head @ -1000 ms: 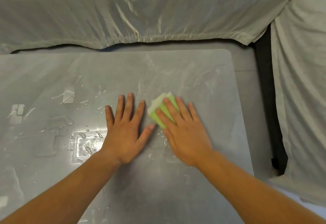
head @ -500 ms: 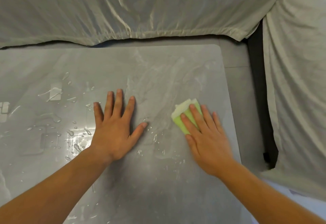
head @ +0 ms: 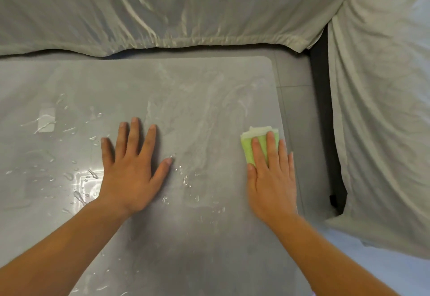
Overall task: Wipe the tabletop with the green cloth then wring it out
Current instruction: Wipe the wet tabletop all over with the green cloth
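The right grip (head: pixel 271 179) lies flat, its fingers straight and uncurled, pressing the folded green cloth (head: pixel 250 150) down at the right edge of the counter (head: pixel 209 249). The left grip (head: pixel 130 174) rests spread and empty nearer the middle. The cloth looks soft, light and probably soaked, though its thickness is hard to judge under the fingers. It should slide easily under a flat palm, and for wringing it is best taken by both ends, while droplets (head: pixel 79 179) remain beside the left grip.
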Action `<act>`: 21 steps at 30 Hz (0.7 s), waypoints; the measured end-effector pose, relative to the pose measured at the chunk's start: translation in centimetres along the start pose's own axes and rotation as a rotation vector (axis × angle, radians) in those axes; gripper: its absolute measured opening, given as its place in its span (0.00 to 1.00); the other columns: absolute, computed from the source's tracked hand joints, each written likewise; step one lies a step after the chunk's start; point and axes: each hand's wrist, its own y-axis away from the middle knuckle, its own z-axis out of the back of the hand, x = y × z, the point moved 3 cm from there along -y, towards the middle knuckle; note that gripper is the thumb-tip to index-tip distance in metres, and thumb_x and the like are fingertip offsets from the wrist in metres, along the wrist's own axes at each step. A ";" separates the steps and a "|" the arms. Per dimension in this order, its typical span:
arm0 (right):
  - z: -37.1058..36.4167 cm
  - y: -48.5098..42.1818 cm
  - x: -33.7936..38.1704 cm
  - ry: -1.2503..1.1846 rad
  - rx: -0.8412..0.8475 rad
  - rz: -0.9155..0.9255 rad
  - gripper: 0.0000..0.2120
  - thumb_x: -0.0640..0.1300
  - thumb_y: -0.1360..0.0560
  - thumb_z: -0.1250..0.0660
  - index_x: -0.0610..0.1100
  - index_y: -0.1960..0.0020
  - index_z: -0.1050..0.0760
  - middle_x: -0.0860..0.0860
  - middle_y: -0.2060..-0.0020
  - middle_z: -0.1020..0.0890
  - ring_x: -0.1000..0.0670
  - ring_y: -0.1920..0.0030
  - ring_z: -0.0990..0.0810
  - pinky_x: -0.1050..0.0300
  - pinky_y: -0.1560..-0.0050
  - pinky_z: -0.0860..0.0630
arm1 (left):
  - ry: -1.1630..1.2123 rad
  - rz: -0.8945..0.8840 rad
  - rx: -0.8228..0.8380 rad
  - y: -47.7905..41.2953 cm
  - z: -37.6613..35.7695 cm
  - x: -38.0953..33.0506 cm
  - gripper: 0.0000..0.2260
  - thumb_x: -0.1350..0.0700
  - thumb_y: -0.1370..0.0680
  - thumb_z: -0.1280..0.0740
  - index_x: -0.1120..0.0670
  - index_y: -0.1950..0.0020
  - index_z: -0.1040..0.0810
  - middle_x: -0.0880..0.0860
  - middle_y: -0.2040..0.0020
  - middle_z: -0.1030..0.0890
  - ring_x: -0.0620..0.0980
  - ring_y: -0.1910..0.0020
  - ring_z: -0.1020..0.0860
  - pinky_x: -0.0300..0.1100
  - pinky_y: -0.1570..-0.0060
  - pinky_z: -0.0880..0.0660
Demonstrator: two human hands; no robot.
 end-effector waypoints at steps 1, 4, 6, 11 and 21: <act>0.4 -2.0 0.0 -0.004 -0.020 -0.040 0.28 0.55 0.17 0.56 0.55 0.19 0.62 0.46 0.18 0.56 0.40 0.19 0.57 0.39 0.21 0.54 | 0.040 0.001 -0.014 0.2 0.0 0.0 0.33 0.33 0.21 0.55 0.47 0.19 0.54 0.55 0.19 0.57 0.54 0.21 0.62 0.62 0.25 0.60; 1.7 -7.9 0.8 -0.088 -0.042 -0.203 0.28 0.54 0.16 0.55 0.52 0.19 0.58 0.46 0.19 0.59 0.39 0.20 0.59 0.38 0.21 0.56 | 0.068 -0.006 -0.038 1.2 0.0 0.1 0.31 0.35 0.20 0.53 0.48 0.20 0.47 0.56 0.19 0.54 0.54 0.20 0.61 0.59 0.25 0.62; 1.4 -7.6 3.1 -0.065 -0.082 -0.126 0.28 0.54 0.16 0.55 0.51 0.18 0.56 0.46 0.18 0.57 0.38 0.20 0.57 0.37 0.21 0.54 | 0.046 0.003 -0.034 2.1 -0.1 0.5 0.30 0.37 0.20 0.53 0.49 0.21 0.43 0.56 0.19 0.53 0.55 0.20 0.59 0.60 0.25 0.62; -1.4 2.3 8.9 0.023 0.003 0.371 0.26 0.52 0.17 0.49 0.51 0.20 0.43 0.47 0.19 0.45 0.38 0.20 0.49 0.34 0.24 0.45 | 0.076 -0.008 0.023 3.1 -0.3 1.8 0.29 0.40 0.20 0.55 0.47 0.20 0.47 0.54 0.19 0.55 0.53 0.21 0.62 0.59 0.25 0.60; -1.4 -1.4 12.3 0.121 -0.011 0.591 0.26 0.53 0.17 0.50 0.52 0.19 0.47 0.48 0.18 0.49 0.37 0.20 0.52 0.36 0.23 0.49 | 0.381 -0.013 0.023 3.3 0.2 2.6 0.29 0.42 0.20 0.55 0.45 0.20 0.56 0.46 0.19 0.55 0.42 0.22 0.64 0.52 0.24 0.66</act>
